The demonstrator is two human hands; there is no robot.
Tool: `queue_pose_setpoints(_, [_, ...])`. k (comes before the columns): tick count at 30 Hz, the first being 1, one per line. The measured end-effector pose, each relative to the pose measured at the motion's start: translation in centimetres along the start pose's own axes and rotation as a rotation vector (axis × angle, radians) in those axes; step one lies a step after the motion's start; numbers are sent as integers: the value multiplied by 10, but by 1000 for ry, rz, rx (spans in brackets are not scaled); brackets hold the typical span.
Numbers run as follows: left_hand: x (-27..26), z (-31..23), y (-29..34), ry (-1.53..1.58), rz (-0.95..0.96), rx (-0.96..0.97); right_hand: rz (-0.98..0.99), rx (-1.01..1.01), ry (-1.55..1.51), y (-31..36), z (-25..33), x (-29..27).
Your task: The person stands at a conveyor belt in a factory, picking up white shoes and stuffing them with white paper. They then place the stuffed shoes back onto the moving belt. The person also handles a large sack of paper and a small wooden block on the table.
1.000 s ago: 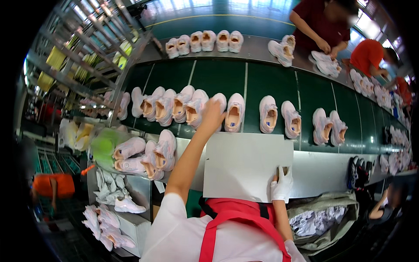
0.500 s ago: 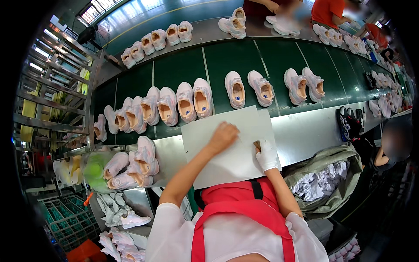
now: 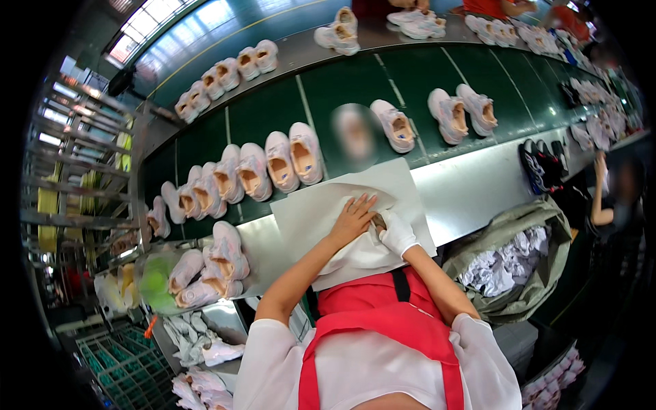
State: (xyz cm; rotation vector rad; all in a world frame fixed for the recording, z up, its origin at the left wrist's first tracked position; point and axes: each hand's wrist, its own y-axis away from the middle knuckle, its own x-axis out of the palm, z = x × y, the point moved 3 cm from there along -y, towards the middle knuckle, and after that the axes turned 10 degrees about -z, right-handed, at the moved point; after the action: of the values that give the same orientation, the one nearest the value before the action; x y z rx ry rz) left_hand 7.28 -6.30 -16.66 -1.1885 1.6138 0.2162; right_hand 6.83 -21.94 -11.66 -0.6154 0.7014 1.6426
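A stack of white paper sheets (image 3: 290,229) lies on the metal ledge in front of me, its top sheet wrinkled and lifted in folds between my hands. My bare left hand (image 3: 353,217) rests on that sheet with its fingers spread. Close beside it, my right hand (image 3: 398,236) in a white glove is curled closed at the bunched part of the paper. A small brown patch shows at its fingertips; I cannot tell whether it is bare skin or an object. Beyond the paper, pale pink sneakers (image 3: 305,154) stand on the green conveyor belt (image 3: 342,75).
More sneakers (image 3: 229,253) are piled on the ledge at left, near a metal rack (image 3: 89,184). A sack (image 3: 564,239) of crumpled paper (image 3: 506,263) stands at right, beyond it black shoes (image 3: 536,174). Other people work across the belt and at far right.
Both hands have come closer together, the left moving down and the gloved right moving left. The top sheet, flat before, is now wrinkled. The view has shifted slightly.
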Motion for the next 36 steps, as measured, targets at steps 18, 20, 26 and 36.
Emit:
queue_pose_setpoints(18, [-221,36,-110,-466,126,-42,-485,-81,-111,27,-34,-86])
queue_pose_setpoints(20, [-252,20,-111,-635,-115,129,-646,78,-261,60,-74,-113])
queue_pose_setpoints(26, [-208,-109,-79,-5,340,130,-1046,708,697,207,-273,-189])
queue_pose_setpoints(36, [-187,-169,-99,164,382,225,-1182,926,389,257,-324,-247])
